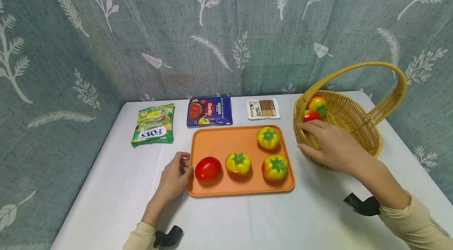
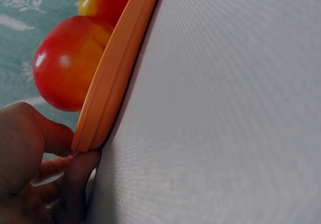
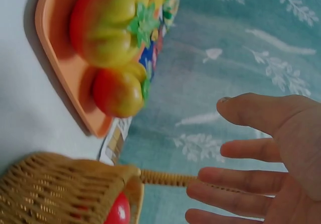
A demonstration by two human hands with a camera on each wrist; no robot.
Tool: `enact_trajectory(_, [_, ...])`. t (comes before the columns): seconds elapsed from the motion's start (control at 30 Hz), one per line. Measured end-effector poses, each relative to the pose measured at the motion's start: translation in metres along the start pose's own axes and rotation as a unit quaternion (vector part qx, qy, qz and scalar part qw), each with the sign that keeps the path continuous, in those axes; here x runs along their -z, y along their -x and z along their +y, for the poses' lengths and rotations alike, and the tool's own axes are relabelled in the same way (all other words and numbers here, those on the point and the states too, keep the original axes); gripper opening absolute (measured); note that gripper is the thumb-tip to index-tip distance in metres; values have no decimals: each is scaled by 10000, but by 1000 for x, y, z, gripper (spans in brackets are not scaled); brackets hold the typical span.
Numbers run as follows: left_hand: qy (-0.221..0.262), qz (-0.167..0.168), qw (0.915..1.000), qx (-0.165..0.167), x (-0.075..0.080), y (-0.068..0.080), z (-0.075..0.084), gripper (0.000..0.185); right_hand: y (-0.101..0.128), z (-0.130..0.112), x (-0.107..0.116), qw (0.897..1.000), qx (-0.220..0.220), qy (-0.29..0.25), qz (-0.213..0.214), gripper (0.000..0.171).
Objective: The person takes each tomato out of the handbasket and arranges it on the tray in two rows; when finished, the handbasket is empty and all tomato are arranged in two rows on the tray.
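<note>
Resting on the white table point(image 1: 116, 187), the left hand point(image 1: 174, 177) sits at the near left edge of the orange tray point(image 1: 226, 142) — its curled fingers point(image 2: 75, 184) pinch the tray's rim, as the left wrist view shows close up. Just inside that edge lies a red tomato point(image 1: 208, 169). To its right on the tray sit three yellow-and-red tomatoes with green stems: one in the near middle point(image 1: 238, 163), one near right point(image 1: 275, 167), and one at the far right corner point(image 1: 268, 137).

Right of the tray, the right hand point(image 1: 330, 144) reaches over the near rim of the wicker basket point(image 1: 357, 128) — fingers point(image 3: 235, 179) spread and straight, grasping nothing, fingertips near the two tomatoes inside: a red one point(image 1: 310, 116) and, just beyond it, a yellow-red one point(image 1: 317, 103). The basket's handle point(image 1: 396, 73) arches over its far right side.

Along the far edge of the table lie a green Fox's sweet bag point(image 1: 153, 125) at left, a blue Barilla packet point(image 1: 209, 111) in the middle, and a small white packet point(image 1: 263, 108) nearer the basket. A leaf-patterned curtain point(image 1: 212, 26) hangs behind.
</note>
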State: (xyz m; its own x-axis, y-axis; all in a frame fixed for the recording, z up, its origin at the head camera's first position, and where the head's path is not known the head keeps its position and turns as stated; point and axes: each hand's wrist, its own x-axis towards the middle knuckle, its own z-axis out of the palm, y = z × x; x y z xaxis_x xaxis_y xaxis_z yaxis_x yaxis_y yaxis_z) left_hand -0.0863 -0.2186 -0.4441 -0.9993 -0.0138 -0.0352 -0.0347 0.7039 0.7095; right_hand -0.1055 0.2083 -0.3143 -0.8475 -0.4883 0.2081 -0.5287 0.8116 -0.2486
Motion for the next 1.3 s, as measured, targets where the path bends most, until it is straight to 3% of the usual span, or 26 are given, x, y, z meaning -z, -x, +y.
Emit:
enact_trajectory(0.5, [6,-18,10000,47,0,1,0,41,0,25,15,9982,54,162,579,48])
enact_trajectory(0.83, [50,-43,9999,91,0,2,1,41,-17,46,27,9992,-369,98,99,48])
enact_trajectory(1.3, [12,29,10000,37,-1,2,1,39,-46,78,23,9954,-786,10,-543,54])
